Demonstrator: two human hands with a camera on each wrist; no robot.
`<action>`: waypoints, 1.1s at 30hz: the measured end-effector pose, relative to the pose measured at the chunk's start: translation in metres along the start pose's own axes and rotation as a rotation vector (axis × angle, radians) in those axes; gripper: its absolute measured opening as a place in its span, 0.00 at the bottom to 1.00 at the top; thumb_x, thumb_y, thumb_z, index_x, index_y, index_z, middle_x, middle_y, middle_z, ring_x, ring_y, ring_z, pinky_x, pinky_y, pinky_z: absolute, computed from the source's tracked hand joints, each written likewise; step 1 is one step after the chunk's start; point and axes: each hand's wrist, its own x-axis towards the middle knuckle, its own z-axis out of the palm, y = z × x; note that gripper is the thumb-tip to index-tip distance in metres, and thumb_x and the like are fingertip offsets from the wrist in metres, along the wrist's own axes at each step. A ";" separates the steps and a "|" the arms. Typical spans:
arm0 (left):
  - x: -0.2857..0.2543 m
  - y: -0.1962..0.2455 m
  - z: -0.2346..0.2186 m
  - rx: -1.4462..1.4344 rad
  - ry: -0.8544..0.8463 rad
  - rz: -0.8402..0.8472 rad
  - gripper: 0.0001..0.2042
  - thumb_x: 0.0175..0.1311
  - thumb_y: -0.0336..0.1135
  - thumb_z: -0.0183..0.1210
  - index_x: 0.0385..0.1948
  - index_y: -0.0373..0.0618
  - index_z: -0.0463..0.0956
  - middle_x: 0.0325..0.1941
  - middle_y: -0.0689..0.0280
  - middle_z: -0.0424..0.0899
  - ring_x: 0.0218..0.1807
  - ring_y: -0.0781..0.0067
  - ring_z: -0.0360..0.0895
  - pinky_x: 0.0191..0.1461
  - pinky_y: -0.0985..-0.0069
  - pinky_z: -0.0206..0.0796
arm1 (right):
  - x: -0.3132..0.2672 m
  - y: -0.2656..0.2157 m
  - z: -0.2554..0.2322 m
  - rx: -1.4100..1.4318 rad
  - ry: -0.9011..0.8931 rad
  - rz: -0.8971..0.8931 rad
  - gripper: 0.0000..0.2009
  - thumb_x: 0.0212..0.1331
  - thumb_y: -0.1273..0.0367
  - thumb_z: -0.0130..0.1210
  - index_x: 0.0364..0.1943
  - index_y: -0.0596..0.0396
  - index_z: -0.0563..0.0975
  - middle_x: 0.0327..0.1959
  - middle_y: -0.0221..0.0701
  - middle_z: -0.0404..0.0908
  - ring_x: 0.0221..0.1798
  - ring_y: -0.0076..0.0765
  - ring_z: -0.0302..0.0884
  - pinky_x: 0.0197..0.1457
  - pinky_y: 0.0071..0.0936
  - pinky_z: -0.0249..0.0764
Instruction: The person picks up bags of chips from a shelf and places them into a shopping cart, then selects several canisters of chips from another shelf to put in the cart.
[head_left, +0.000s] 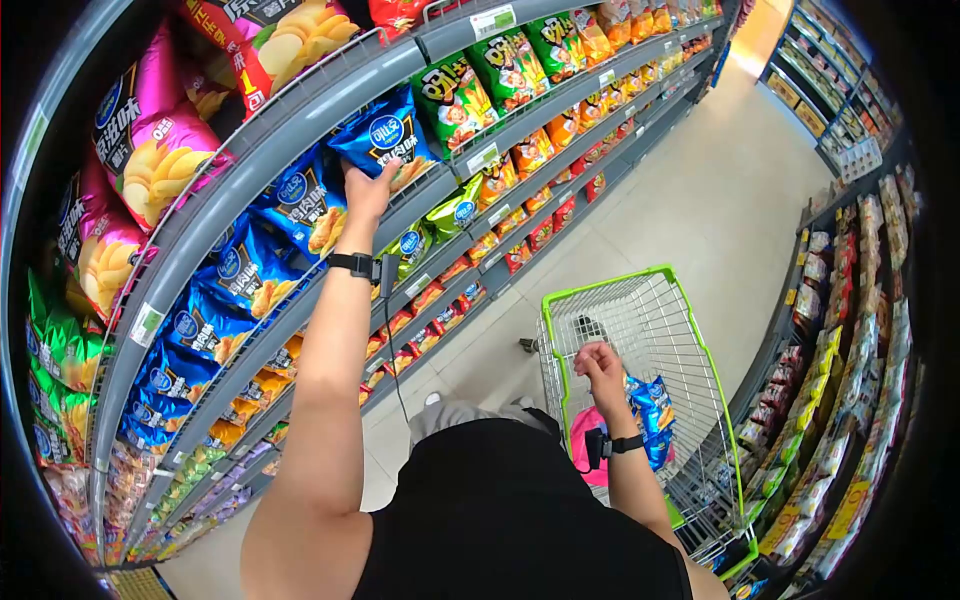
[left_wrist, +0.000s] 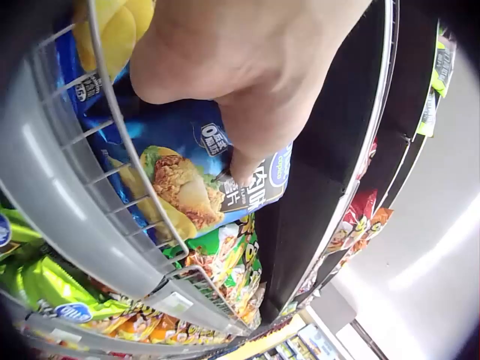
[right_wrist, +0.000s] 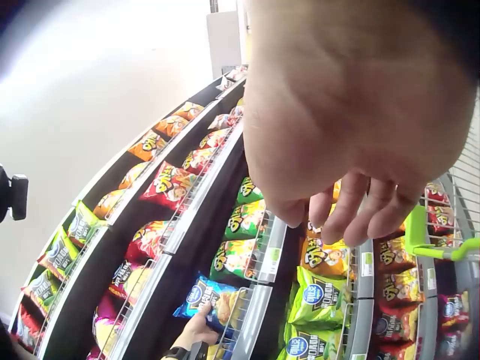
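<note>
A blue chip bag point(head_left: 378, 130) is at the edge of an upper shelf, gripped by my left hand point(head_left: 368, 190). In the left wrist view, the thumb of that hand point(left_wrist: 232, 67) presses on the front of the blue bag point(left_wrist: 187, 187), behind the wire guard; its other fingers are mostly hidden. The right wrist view also shows the left hand point(right_wrist: 196, 330) on the bag point(right_wrist: 202, 296). My right hand point(head_left: 603, 378) hangs over the cart with loosely curled fingers and nothing in them; its palm point(right_wrist: 352, 120) fills the upper right wrist view.
The green-rimmed cart point(head_left: 668, 272) holds a blue bag point(head_left: 655, 420) and a pink item point(head_left: 588, 445). More blue bags point(head_left: 300, 200) line the shelf beside my left hand, with green bags point(head_left: 455, 95) farther along. Another stocked shelf point(head_left: 850, 400) stands right of the cart.
</note>
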 end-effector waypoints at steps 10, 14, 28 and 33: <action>0.016 -0.055 0.015 0.469 0.053 -0.074 0.48 0.59 0.62 0.63 0.67 0.22 0.58 0.68 0.32 0.66 0.72 0.37 0.63 0.74 0.56 0.55 | 0.002 0.023 -0.030 0.014 0.073 0.083 0.04 0.67 0.71 0.56 0.42 0.55 0.77 0.34 0.26 0.80 0.38 0.23 0.78 0.44 0.22 0.75; 0.008 -0.051 0.023 0.790 0.086 0.031 0.44 0.59 0.61 0.63 0.61 0.23 0.65 0.68 0.38 0.67 0.68 0.39 0.64 0.72 0.50 0.53 | 0.016 0.084 -0.053 -0.094 -0.119 0.071 0.07 0.68 0.67 0.57 0.42 0.55 0.76 0.37 0.26 0.80 0.40 0.22 0.76 0.43 0.24 0.74; -0.357 0.044 0.096 0.276 -1.365 0.306 0.30 0.56 0.34 0.67 0.60 0.38 0.66 0.60 0.49 0.71 0.67 0.44 0.64 0.72 0.53 0.53 | -0.047 0.283 -0.236 0.395 0.877 0.629 0.17 0.61 0.53 0.61 0.41 0.52 0.79 0.29 0.30 0.79 0.27 0.25 0.76 0.27 0.23 0.71; -0.378 0.015 0.077 0.269 -1.579 0.065 0.14 0.60 0.32 0.63 0.46 0.40 0.76 0.44 0.55 0.82 0.49 0.54 0.81 0.56 0.63 0.71 | -0.060 0.275 -0.288 0.602 1.600 0.503 0.32 0.54 0.53 0.70 0.57 0.57 0.70 0.44 0.39 0.77 0.38 0.31 0.79 0.30 0.29 0.75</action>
